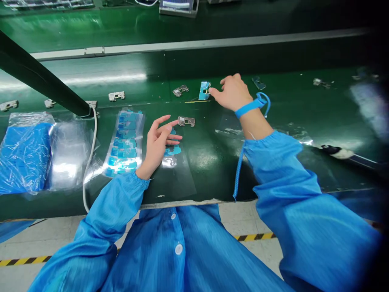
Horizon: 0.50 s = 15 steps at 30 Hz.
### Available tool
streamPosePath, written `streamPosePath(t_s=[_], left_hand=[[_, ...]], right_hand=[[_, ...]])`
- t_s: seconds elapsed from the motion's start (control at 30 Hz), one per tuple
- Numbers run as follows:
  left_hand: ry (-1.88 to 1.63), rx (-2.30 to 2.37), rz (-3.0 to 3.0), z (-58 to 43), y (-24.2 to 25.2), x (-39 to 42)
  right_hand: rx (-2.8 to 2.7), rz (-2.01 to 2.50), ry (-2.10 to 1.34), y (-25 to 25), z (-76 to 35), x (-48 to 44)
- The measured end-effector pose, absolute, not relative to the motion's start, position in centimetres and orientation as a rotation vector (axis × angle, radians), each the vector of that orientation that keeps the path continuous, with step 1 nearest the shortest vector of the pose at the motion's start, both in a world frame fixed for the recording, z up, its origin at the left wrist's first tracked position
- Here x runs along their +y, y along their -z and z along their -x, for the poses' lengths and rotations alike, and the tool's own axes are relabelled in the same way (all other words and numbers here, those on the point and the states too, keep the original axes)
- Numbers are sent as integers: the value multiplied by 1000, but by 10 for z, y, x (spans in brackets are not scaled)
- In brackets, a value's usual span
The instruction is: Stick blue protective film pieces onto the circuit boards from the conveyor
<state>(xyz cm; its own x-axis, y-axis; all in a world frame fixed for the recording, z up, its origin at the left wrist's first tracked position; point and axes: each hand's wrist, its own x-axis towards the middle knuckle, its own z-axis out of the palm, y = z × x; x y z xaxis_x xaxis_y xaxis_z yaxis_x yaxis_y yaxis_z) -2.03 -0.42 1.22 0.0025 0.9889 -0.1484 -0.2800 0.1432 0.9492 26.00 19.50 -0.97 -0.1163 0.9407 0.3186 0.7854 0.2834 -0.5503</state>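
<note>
My left hand (159,142) is near the bench's front middle, fingers spread, its index fingertip close beside a small metallic board (186,121). Blue film pieces (173,151) on a clear sheet (179,174) lie partly under that hand. Farther back, my right hand (232,92) wears a blue wrist strap (251,106) with a coiled cord. Its thumb is at the right edge of a board with blue film (204,91); the other fingers are apart from it, curled loosely. Another metallic board (180,91) lies left of the blue-filmed one.
More boards (116,96) lie in a row along the green bench (209,162). At left are a clear sheet with blue films (126,142), a blue plastic-wrapped pack (27,156), a white cable (91,162) and a dark post (42,75). A dark-handled tool (346,154) lies right.
</note>
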Motion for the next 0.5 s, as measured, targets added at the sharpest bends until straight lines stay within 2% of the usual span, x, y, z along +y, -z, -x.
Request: streamPosePath(t_s=[0.07, 0.23, 0.37, 0.5], left_hand=[[-1266, 1097, -894, 23, -10, -1], [-1282, 1111, -919, 29, -7, 4], [-1286, 1109, -914, 33, -8, 8], [-1287, 1112, -902, 34, -8, 10]], right_hand=[[-2131, 1679, -213, 5, -247, 228], [-2648, 1478, -445, -3, -186, 264], [-2542, 1521, -607, -10, -177, 282], [-2246, 1286, -801, -21, -179, 258]])
